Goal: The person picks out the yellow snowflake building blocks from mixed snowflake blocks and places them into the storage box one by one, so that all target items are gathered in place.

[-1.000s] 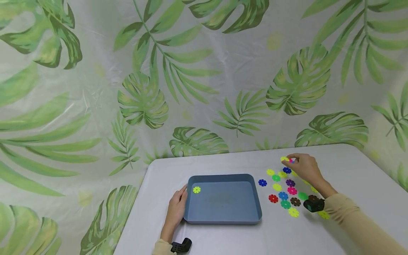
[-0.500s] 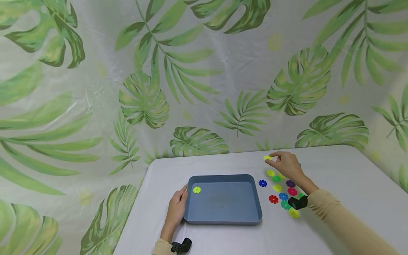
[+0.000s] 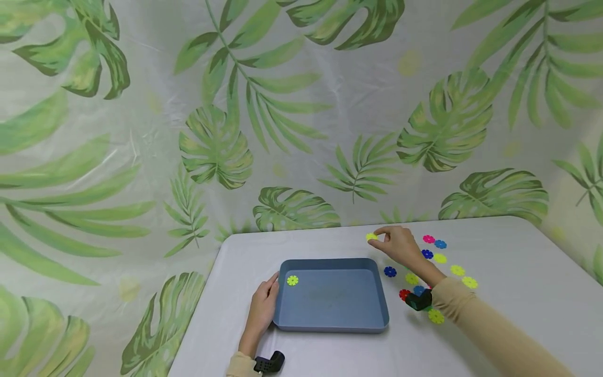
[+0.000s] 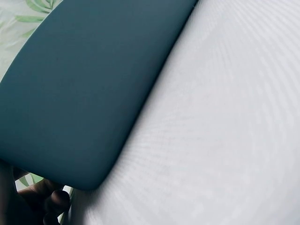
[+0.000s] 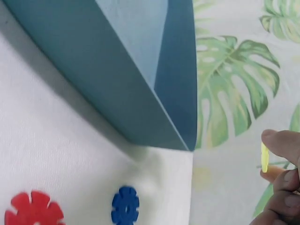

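My right hand (image 3: 401,246) pinches a yellow snowflake disc (image 3: 371,237) between thumb and fingertip, beyond the right back corner of a blue-grey tray (image 3: 330,314). In the right wrist view that yellow disc (image 5: 265,157) is seen edge-on. On the tray's floor, near its left back corner, lies another yellow disc (image 3: 292,280). My left hand (image 3: 263,305) holds the tray's left side. The left wrist view shows the tray's outer wall (image 4: 84,93) and the dark curled fingers (image 4: 42,197) at its end, with the thumb unclear.
Several loose snowflake discs lie right of the tray, partly hidden by my right arm. Among them are a dark blue disc (image 3: 390,272), a pink disc (image 3: 428,239) and a yellow disc (image 3: 469,283). A leaf-patterned curtain (image 3: 301,131) hangs behind the white table (image 3: 532,272).
My right hand has carried the pinched yellow disc leftward from above the scattered discs toward the tray. Discs at the far right have come into sight. My left hand and the tray stay put.
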Demonstrator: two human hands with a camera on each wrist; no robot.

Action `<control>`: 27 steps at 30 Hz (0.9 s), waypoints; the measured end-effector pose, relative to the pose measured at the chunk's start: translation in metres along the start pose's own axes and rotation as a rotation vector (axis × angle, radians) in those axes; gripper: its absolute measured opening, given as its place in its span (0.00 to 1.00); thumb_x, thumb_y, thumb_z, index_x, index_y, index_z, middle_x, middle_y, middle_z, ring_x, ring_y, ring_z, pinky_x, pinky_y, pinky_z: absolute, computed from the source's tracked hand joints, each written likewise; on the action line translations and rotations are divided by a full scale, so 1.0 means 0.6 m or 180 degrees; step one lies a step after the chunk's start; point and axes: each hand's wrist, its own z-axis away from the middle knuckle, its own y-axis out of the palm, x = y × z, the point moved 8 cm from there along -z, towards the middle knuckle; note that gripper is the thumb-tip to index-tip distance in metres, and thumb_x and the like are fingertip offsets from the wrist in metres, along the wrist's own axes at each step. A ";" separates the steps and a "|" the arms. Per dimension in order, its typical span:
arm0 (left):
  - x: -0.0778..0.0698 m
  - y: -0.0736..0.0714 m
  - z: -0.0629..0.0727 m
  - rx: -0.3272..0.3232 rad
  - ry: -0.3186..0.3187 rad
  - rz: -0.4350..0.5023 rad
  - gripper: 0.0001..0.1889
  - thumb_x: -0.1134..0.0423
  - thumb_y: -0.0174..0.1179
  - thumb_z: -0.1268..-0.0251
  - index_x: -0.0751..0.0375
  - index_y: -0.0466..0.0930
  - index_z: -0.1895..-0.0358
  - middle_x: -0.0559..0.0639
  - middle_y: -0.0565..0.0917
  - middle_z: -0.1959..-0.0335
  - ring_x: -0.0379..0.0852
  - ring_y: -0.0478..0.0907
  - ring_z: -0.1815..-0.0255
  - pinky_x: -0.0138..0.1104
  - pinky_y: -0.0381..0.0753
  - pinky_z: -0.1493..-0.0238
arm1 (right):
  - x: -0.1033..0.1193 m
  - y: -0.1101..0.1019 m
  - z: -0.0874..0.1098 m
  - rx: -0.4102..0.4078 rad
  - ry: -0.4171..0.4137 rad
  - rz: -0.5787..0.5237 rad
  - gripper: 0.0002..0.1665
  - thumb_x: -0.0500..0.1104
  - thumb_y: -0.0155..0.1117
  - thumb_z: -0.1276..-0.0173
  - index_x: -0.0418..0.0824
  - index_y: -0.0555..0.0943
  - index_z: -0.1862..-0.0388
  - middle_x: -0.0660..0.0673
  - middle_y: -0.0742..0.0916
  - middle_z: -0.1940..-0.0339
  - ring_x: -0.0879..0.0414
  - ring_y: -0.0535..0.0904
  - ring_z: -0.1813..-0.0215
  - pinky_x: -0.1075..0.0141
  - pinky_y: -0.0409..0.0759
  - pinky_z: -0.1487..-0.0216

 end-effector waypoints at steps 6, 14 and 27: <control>0.001 -0.001 -0.002 -0.0016 0.0020 -0.0012 0.22 0.55 0.49 0.18 0.59 0.74 0.29 0.48 0.79 0.63 0.44 0.69 0.65 0.37 0.69 0.59 | 0.033 0.021 -0.006 0.0034 -0.0147 -0.0022 0.22 0.48 0.76 0.37 0.33 0.88 0.52 0.50 0.77 0.83 0.56 0.67 0.81 0.64 0.64 0.78; 0.005 0.000 -0.003 -0.0018 0.0054 -0.0051 0.23 0.55 0.49 0.18 0.62 0.74 0.29 0.49 0.78 0.64 0.44 0.68 0.67 0.37 0.68 0.61 | 0.073 0.049 -0.011 0.0116 -0.0339 -0.0002 0.20 0.47 0.77 0.37 0.33 0.88 0.53 0.52 0.77 0.84 0.58 0.66 0.84 0.64 0.65 0.79; 0.003 -0.001 -0.005 -0.0024 0.0045 -0.0042 0.22 0.55 0.49 0.18 0.60 0.74 0.29 0.49 0.79 0.63 0.44 0.68 0.67 0.37 0.69 0.60 | 0.129 0.091 -0.017 0.0294 -0.0622 -0.0084 0.19 0.47 0.76 0.36 0.35 0.88 0.53 0.54 0.76 0.85 0.60 0.67 0.85 0.65 0.66 0.79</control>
